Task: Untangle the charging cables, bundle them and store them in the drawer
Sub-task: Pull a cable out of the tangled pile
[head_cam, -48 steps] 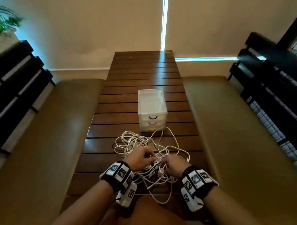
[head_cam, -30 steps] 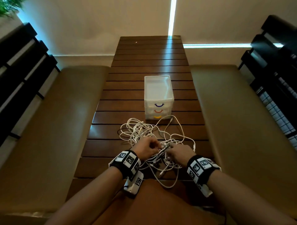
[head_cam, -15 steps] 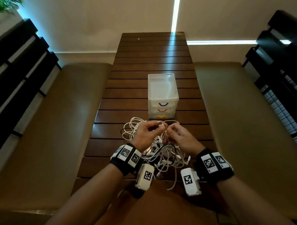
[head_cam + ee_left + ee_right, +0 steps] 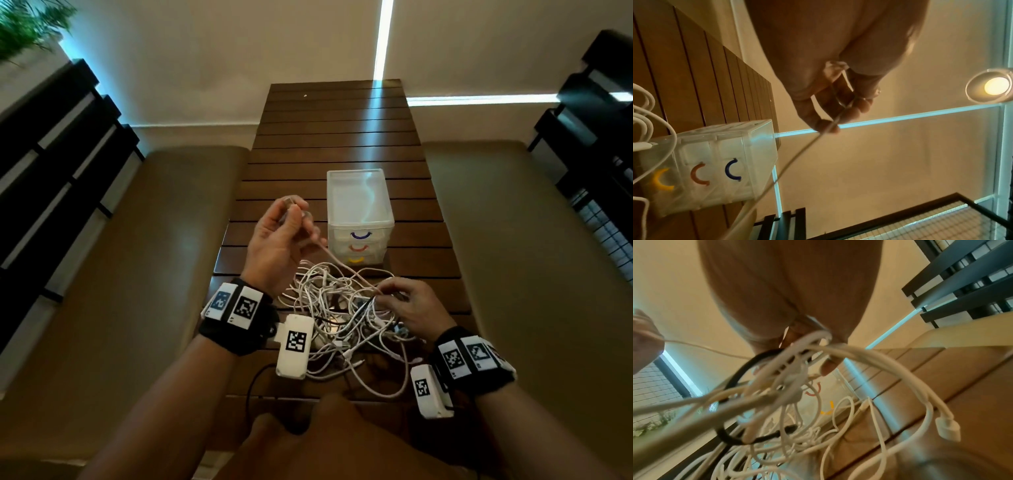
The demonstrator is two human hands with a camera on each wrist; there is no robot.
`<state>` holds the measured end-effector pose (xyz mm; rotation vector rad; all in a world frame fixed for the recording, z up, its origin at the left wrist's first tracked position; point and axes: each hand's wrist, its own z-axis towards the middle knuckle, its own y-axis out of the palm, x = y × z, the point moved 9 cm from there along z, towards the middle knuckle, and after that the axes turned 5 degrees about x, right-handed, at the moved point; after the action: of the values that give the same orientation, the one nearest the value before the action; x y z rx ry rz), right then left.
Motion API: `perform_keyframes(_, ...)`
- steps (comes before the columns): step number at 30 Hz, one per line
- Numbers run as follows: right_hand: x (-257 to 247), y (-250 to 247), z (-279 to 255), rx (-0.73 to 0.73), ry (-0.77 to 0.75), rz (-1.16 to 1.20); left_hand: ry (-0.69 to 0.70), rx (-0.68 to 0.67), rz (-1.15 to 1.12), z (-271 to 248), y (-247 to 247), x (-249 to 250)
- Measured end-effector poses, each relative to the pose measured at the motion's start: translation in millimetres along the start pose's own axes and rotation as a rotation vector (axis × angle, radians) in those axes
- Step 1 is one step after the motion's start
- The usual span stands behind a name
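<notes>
Lying in a loose heap on the wooden table (image 4: 342, 137), the tangle of cables (image 4: 337, 308) sits just on the near side of the drawer box (image 4: 358, 205), its farthest loops almost touching the box's front. Most strands are white; one black cable (image 4: 729, 434) threads through them. From the heap a single thin cable (image 4: 337, 263) rises slantwise, passing close by the near left corner of the drawer box.

That thin cable ends in the left hand (image 4: 277, 243), raised above the table to the left of the drawer box and higher than the heap. Its fingers are curled, with the cable's end pinched near the fingertips (image 4: 828, 125) (the wrist view shows the strand crossing them and dropping away past the box front).

The right hand (image 4: 411, 305) is low at the heap's right edge, nearer the person than the drawer box. Its fingers are bent into the strands and grip a clump of white cable, and the thin cable meets the heap right at them. A white plug (image 4: 947, 430) dangles free beside this hand.

The drawer box itself is translucent white, standing upright with three drawers closed: blue handle (image 4: 359, 235) on top, red handle (image 4: 358, 247) in the middle, yellow handle (image 4: 358, 260) at the bottom.

Padded benches (image 4: 137, 274) flank the table on both sides of the drawer box, and a green plant (image 4: 27, 27) shows far off to its left by the wall.
</notes>
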<state>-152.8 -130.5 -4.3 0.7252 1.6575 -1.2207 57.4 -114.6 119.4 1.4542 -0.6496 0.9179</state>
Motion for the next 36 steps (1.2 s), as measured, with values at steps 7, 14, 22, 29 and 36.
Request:
perform_keyframes(7,-56,-1,6,0.078,-0.154,0.135,-0.027,0.137,0.352,-1,-37,-2)
perform_keyframes(14,-101,13,13,0.111,-0.174,0.246,-0.149,-0.129,0.63,-26,9,-69)
perform_keyframes(22,-108,0,22,-0.06,-0.072,0.06,0.033,0.029,0.619,-6,4,-38)
perform_keyframes(29,-82,-25,25,0.019,-0.011,0.018,0.101,0.319,0.48,4,-32,0)
perform_keyframes(36,-14,-34,21,0.06,0.173,-0.026,0.19,0.383,0.278,4,-44,39)
